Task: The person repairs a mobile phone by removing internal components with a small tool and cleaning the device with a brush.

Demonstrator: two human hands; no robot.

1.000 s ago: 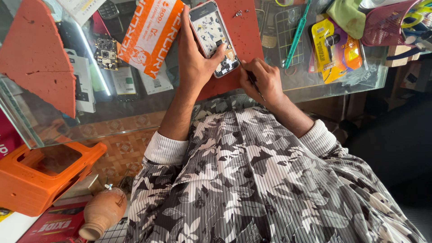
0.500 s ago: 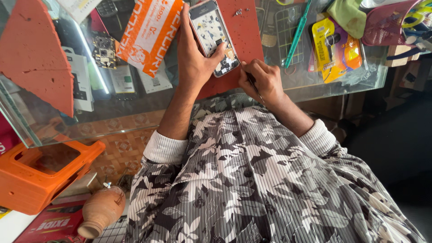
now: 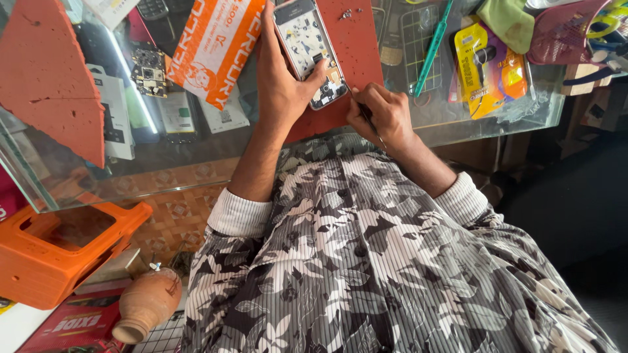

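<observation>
I saw my left hand (image 3: 281, 85) gripping an opened phone (image 3: 309, 51), circuitry exposed; my right hand (image 3: 383, 114) pinched a thin tool (image 3: 364, 116).

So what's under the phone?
A red mat lies under the phone, on the glass counter. The left hand and phone cover the patch right below, so anything there is hidden.

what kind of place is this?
Most likely a phone repair counter. The left hand holds an opened phone over a red mat while the right hand works on it with a thin tool. A bare circuit board and old handsets lie under the glass counter.
</observation>
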